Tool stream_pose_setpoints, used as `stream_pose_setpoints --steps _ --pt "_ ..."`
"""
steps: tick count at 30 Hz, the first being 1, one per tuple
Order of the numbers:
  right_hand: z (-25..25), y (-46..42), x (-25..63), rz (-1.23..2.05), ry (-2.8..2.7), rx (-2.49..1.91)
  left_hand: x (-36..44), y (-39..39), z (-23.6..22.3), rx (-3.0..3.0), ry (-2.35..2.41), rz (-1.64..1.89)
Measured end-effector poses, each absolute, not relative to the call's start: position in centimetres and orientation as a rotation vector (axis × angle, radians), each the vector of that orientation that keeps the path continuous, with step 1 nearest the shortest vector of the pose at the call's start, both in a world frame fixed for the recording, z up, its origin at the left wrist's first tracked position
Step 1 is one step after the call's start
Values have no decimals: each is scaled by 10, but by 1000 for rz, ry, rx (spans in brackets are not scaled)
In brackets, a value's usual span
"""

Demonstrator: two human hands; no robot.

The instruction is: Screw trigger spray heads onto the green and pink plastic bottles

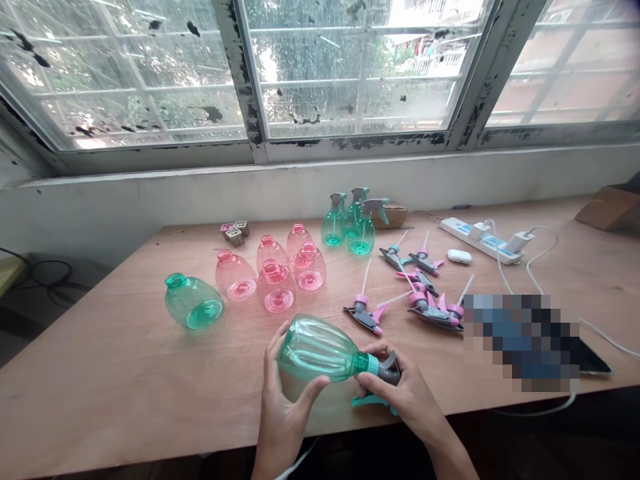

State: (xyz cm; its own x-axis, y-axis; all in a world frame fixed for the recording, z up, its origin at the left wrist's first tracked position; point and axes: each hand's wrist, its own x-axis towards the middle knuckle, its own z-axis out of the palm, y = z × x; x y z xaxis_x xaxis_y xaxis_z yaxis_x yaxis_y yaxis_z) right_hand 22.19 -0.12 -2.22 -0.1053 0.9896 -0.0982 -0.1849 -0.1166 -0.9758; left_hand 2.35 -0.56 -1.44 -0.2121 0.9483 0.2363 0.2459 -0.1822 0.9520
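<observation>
A person's left hand [287, 400] grips a green bottle [320, 350] above the table [125, 387], the right hand [403, 387] pinching its spray head [390, 371]; the collar [373, 365], its fit hard to judge, could jam if twisted askew.

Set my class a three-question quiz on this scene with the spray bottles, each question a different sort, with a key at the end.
1. Multiple choice: how many pink bottles are there? A) three B) five C) seven
2. True or false: the three green bottles at the back have spray heads on them.
3. Fill in: the left hand holds the body of a green bottle, while the ____ hand grips the spray head at its neck.

Key: 1. B; 2. True; 3. right.
</observation>
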Motion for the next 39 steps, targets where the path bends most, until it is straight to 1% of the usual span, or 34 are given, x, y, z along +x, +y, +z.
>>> stream_pose_setpoints --steps 7,14,25,31,36,39 --pt "-23 0 223 1473 -1029 -1024 21 -6 -15 1536 1486 1411" --pt "-17 -2 223 1433 -1148 -1111 17 -4 -17 1420 1416 1437" --pt "-20 -1 222 1456 -1050 -1066 21 -6 -14 1462 1480 1404" --pt "-17 -2 222 1461 -1111 -1075 14 -1 -23 1322 1415 1509" --pt "-23 1 222 1451 -1043 -1028 15 -1 -22 1451 1394 1437" --pt "-21 0 223 1464 -1055 -1026 20 -5 -18 1407 1431 1402"
